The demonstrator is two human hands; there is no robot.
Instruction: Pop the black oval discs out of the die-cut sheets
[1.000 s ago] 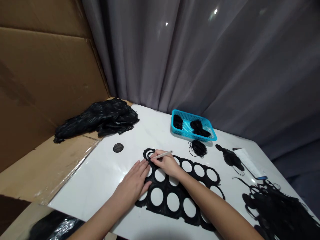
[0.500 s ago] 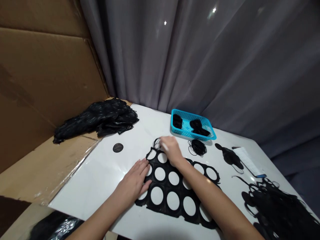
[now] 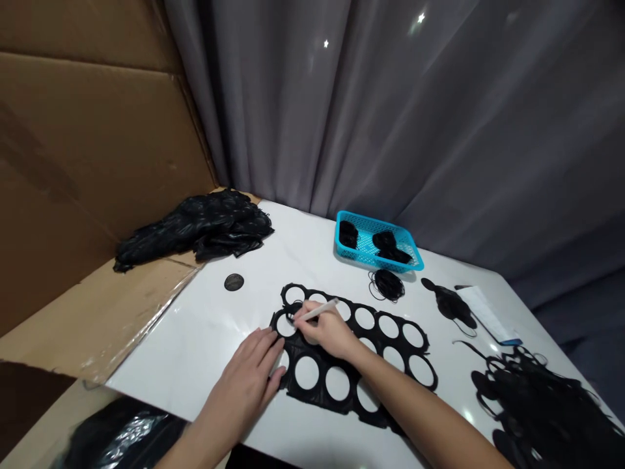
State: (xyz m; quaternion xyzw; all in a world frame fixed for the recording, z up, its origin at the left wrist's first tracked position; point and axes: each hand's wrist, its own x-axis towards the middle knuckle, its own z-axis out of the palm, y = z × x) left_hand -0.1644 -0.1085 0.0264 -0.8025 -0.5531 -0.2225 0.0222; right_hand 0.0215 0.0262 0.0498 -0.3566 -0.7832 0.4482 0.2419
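Observation:
A black sheet (image 3: 322, 355) cut through with rows of round holes lies on the white table. My left hand (image 3: 251, 368) rests flat on its left edge, fingers stretched out. In my right hand (image 3: 326, 329) is a slim white pen-like tool (image 3: 319, 309), its back end sticking up to the right. The fingers grip it over a hole in the second row from the back. A thin dark loop of material shows at those fingertips; the tool's tip is hard to make out. The right forearm covers part of the sheet.
A blue basket (image 3: 415, 262) with black bundles stands at the back, a black coil (image 3: 389, 285) before it. Black scraps (image 3: 541, 404) heap at right, near a white paper (image 3: 483, 312). Left are a dark disc (image 3: 234, 282), a black pile (image 3: 195, 225) and cardboard (image 3: 88, 143).
My right hand has come down and left from the sheet's back left corner, and the white tool now shows clearly. The back row of holes is uncovered. My left hand has shifted slightly left.

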